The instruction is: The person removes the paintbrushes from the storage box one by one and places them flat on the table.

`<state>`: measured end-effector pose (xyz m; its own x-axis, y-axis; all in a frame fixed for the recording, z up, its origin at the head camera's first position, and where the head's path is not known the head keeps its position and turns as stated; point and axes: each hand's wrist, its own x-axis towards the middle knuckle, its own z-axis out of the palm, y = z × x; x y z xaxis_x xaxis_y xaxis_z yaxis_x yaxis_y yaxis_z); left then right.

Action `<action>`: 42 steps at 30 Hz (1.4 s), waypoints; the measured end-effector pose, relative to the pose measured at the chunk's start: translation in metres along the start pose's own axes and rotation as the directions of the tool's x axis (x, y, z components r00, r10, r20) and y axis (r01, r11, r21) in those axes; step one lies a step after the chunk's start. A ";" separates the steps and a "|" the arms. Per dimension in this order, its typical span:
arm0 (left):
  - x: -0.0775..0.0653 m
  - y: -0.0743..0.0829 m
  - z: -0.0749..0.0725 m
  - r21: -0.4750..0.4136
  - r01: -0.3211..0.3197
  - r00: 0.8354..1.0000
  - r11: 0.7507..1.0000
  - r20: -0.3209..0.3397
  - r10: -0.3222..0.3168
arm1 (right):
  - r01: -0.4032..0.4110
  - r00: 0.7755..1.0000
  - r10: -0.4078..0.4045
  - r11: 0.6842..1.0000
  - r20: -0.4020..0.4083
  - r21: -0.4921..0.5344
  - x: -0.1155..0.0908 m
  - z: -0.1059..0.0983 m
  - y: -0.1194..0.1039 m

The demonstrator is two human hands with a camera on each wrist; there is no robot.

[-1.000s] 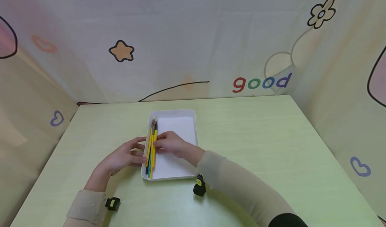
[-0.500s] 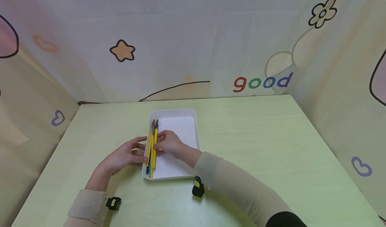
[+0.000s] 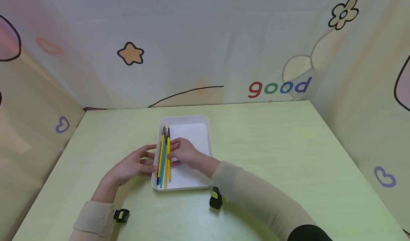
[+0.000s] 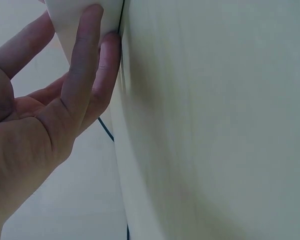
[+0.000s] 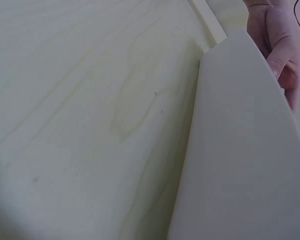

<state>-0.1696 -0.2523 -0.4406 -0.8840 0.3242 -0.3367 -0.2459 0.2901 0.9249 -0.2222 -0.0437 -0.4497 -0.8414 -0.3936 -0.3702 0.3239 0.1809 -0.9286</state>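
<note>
A white tray [image 3: 193, 187] lies on the table, several slim paintbrushes along its left side. My right hand [image 3: 185, 152] reaches in from the right and pinches a yellow paintbrush [image 3: 168, 145], its thumb on the handle. Beside that one lie a teal paintbrush [image 3: 163, 162] and another yellow paintbrush [image 3: 161, 155]. My left hand [image 3: 131, 166] rests against the tray's left edge, fingers fairly straight. In the left wrist view, its fingers [image 4: 82, 65] touch the tray's outer wall [image 4: 70, 15]. The right wrist view shows mostly the tray's wall [image 5: 235, 150], with the brushes hidden.
The pale green table [image 3: 272, 145] extends on both sides of the tray. A printed curtain [image 3: 192, 38] stands along its back and sides. Small black camera mounts [image 3: 121, 216] hang by both wrists.
My right hand has moved slightly right with the yellow paintbrush. The bunched brushes have spread apart, so the teal handle shows more. The left hand stays at the tray's edge.
</note>
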 end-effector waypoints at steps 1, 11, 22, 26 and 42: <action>0.000 0.000 0.000 0.006 -0.002 1.000 1.000 -0.003 0.002 | -0.002 1.000 0.002 1.000 0.001 0.001 0.000 -0.001 0.000; -0.001 0.001 0.000 0.009 -0.003 1.000 1.000 -0.006 0.003 | -0.019 1.000 0.019 1.000 0.017 -0.014 -0.005 -0.010 0.000; -0.001 0.000 0.000 0.010 -0.002 1.000 1.000 -0.011 0.003 | -0.039 0.999 0.038 0.999 0.036 0.034 -0.008 -0.024 0.000; -0.002 0.001 0.000 0.019 0.000 1.000 1.000 -0.015 0.001 | -0.047 0.998 0.045 0.998 0.046 0.039 -0.010 -0.028 -0.001; -0.001 0.002 0.002 0.017 0.009 1.000 1.000 -0.024 -0.008 | -0.044 0.996 0.039 0.997 0.077 0.061 -0.026 -0.045 -0.011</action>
<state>-0.1685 -0.2505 -0.4386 -0.8913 0.3000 -0.3400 -0.2470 0.3077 0.9189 -0.2235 0.0054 -0.4283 -0.7922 -0.4546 -0.4071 0.3866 0.1423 -0.9112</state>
